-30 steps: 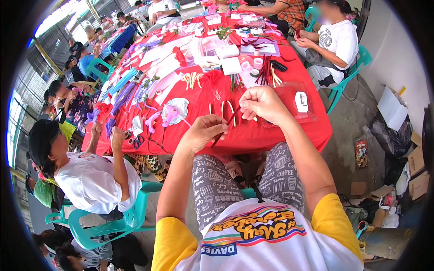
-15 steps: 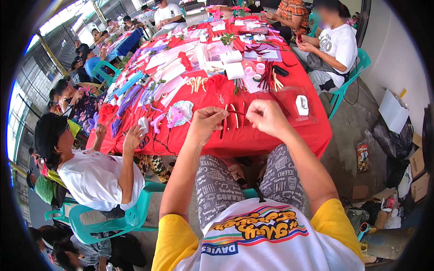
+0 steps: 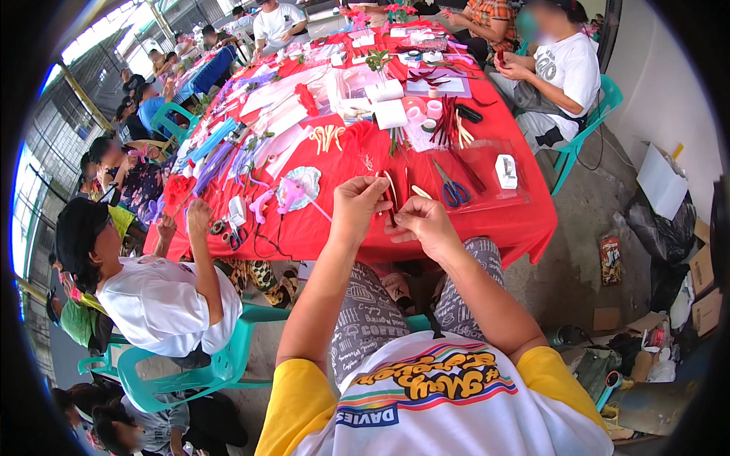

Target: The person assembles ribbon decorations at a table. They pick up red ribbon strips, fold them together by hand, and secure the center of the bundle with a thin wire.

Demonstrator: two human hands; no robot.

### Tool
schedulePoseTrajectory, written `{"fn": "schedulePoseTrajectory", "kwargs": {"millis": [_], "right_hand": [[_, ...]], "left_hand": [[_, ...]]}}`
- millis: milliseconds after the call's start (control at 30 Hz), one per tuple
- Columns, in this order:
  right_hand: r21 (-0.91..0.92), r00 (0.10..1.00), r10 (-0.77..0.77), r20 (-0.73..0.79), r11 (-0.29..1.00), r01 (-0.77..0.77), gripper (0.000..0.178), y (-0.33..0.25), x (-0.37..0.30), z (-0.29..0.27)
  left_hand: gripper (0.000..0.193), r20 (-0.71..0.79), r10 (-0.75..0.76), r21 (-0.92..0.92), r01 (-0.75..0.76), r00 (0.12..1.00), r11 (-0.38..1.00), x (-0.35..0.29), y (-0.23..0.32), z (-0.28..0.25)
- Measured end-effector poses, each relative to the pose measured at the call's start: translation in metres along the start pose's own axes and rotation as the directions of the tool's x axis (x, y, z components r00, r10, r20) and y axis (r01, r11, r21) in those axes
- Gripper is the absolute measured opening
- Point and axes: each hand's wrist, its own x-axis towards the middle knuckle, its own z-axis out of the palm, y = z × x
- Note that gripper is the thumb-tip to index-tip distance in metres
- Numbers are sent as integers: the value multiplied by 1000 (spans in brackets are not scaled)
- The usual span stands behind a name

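Note:
My left hand (image 3: 360,210) is closed, with thumb and fingertips pinching a thin dark red strip that looks like a pipe cleaner (image 3: 392,199). Close by and slightly lower, my right hand (image 3: 424,226) pinches the strip's lower part, so it runs nearly upright between the two hands. Fingers hide most of it. Just beyond my hands, on the red cloth, lie a few cream pipe cleaners (image 3: 420,192). Scissors with blue handles (image 3: 455,194) rest to the right of my right hand.
The red-covered table (image 3: 532,228) bears dark red pipe cleaners (image 3: 449,125), cream ones (image 3: 327,139), white rolls (image 3: 390,114) and a pink flower on a round doily (image 3: 302,188). A white object (image 3: 506,172) lies on clear plastic. People sit left and right on green chairs (image 3: 604,106).
My right hand has come down and left, closer to my left hand. The strip has turned from level to nearly upright. The blue-handled scissors now show. The left neighbour's hands have moved.

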Motion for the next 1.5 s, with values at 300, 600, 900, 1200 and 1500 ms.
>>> {"fn": "schedulePoseTrajectory", "kwargs": {"millis": [300, 600, 900, 1200, 1500], "right_hand": [[136, 985, 142, 100, 978, -155, 8, -7, 7, -18], [-158, 988, 80, 130, 986, -59, 12, -34, 14, -20], [-687, 957, -215, 193, 667, 288, 13, -37, 20, -18], [-777, 845, -379, 378, 368, 512, 12, -32, 23, -19], [-756, 858, -322, 401, 412, 508, 13, -22, 22, -28]], "left_hand": [[11, 126, 39, 207, -65, 991, 976, 4, 5, -5], [13, 244, 14, 373, -108, 970, 922, 8, 21, -25], [18, 196, -378, 357, 293, 905, 887, -2, 33, -37], [14, 201, -476, 97, 467, 856, 879, 0, 15, -51], [11, 200, -500, 52, 501, 842, 864, 0, 1, -56]]}}
